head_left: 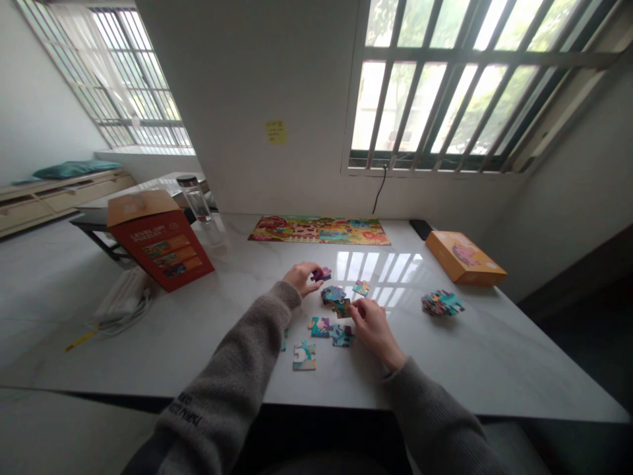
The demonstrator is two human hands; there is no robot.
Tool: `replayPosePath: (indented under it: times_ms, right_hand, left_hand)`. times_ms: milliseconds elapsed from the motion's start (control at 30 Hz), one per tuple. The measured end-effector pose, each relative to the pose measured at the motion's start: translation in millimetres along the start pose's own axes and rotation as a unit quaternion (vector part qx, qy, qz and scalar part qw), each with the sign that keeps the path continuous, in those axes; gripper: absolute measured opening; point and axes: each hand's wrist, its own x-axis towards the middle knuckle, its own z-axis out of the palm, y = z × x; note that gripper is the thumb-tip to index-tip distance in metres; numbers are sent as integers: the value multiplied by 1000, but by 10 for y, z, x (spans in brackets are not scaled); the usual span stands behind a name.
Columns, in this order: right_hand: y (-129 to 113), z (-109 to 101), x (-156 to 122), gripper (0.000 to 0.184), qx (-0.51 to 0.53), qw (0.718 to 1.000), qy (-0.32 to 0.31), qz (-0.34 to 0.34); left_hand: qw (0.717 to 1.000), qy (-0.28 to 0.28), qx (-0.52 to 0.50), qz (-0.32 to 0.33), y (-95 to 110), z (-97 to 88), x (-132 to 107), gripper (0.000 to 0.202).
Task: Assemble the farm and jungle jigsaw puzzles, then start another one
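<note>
My left hand (pixel 302 277) is closed on a purple jigsaw puzzle piece (pixel 323 273) at the far side of the loose pieces. My right hand (pixel 370 324) pinches a brown and green puzzle piece (pixel 341 308) by its right edge, just in front of a small pile of bluish pieces (pixel 332 294). Nearer to me lie a teal and pink piece (pixel 320 327), a blue-purple piece (pixel 341 336) and a white and teal piece (pixel 304 355). Another piece (pixel 361 287) rests beyond my right hand. My left sleeve partly hides one more piece.
Assembled puzzle strips (pixel 319 230) lie along the wall. A red puzzle box (pixel 165 247) stands at left, near a glass bottle (pixel 196 199) and a white power strip with cable (pixel 121 295). At right are a stack of pieces (pixel 442 303), an orange box (pixel 463 257) and a black phone-like object (pixel 421 229).
</note>
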Motion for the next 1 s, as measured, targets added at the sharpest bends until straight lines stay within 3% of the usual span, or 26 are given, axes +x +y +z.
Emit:
replayPosePath:
  times_ms: [200, 300, 400, 500, 600, 733, 867, 933, 1000]
  right_hand:
    - [-36, -23, 113, 25, 17, 1000, 2, -11]
    - [-24, -99, 373, 27, 6, 1000, 26, 1]
    - [9, -123, 735, 27, -69, 995, 46, 58]
    - [54, -36, 1022, 28, -130, 987, 22, 89]
    - [108, 81, 1127, 26, -139, 987, 10, 86]
    - [159, 109, 1032, 24, -129, 991, -1, 36]
    - [132, 36, 804, 20, -66, 989, -50, -125]
    - [94, 14, 694, 21, -43, 976, -88, -195]
    - [56, 8, 621, 26, -44, 970, -113, -211]
  left_hand:
    - [998, -27, 32, -41, -107, 29, -33, 12]
    - [996, -59, 46, -57, -69, 101, -28, 13]
    - [991, -67, 83, -79, -22, 117, -41, 15]
    - [986, -58, 115, -103, 3, 105, -61, 18]
    - [985, -53, 108, -127, -8, 116, -72, 20]
    - [986, -16, 86, -143, -71, 100, -74, 18]
    - [986, 81, 48, -136, -126, -48, -126, 16]
    - [989, 86, 21, -123, -126, -139, -179, 14]
    - [994, 53, 5, -98, -109, -202, -236, 13]
